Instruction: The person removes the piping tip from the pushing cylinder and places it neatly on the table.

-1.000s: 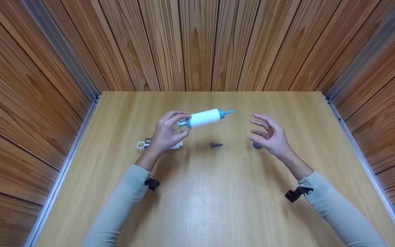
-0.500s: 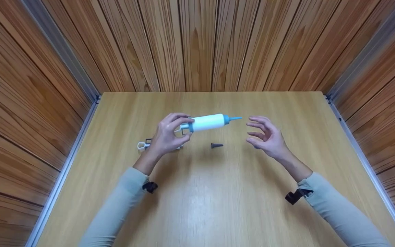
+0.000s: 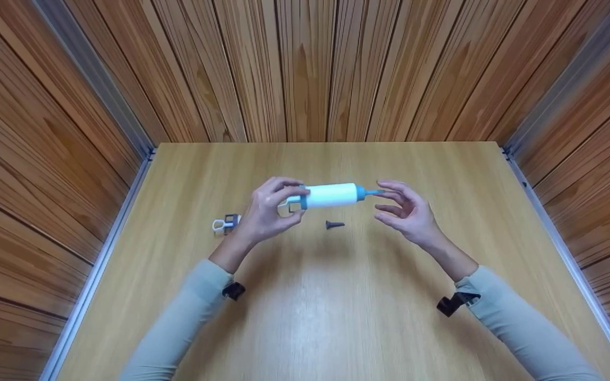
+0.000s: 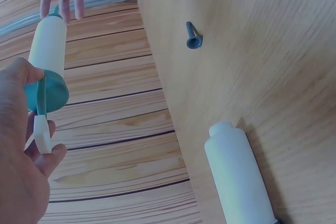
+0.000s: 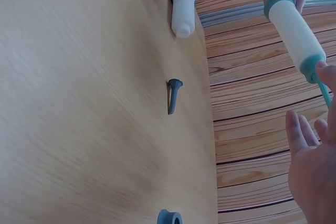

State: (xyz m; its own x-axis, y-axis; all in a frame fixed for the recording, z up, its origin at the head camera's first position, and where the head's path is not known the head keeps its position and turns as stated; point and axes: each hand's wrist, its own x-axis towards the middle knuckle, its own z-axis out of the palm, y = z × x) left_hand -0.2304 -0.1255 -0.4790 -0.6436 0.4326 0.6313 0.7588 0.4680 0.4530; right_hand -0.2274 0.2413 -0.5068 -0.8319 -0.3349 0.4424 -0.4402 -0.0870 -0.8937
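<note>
My left hand [image 3: 273, 211] grips the teal rear end of a white-barrelled syringe [image 3: 332, 196] between thumb and fingers, holding it level above the table. Its ring-like handle shows beneath the left palm. The thin teal nozzle [image 3: 373, 192] points right and reaches the fingers of my right hand [image 3: 411, 214]. Those fingers are spread and slightly bent around the tip; whether they touch it I cannot tell. A small dark cone-shaped nozzle [image 3: 334, 225] lies on the table below. Partly behind the left wrist lies a second white syringe [image 4: 239, 174] with a dark blue end.
A dark blue ring-shaped cap [image 5: 169, 217] lies on the table at the right, hidden by my right hand in the head view. Wood-panelled walls [image 3: 305, 69] with metal edge rails [image 3: 98, 254] enclose the wooden table [image 3: 305, 328].
The syringe has moved right with my left hand and turned from tilted to nearly level. My right hand has shifted slightly left, so the nozzle tip now reaches its fingers.
</note>
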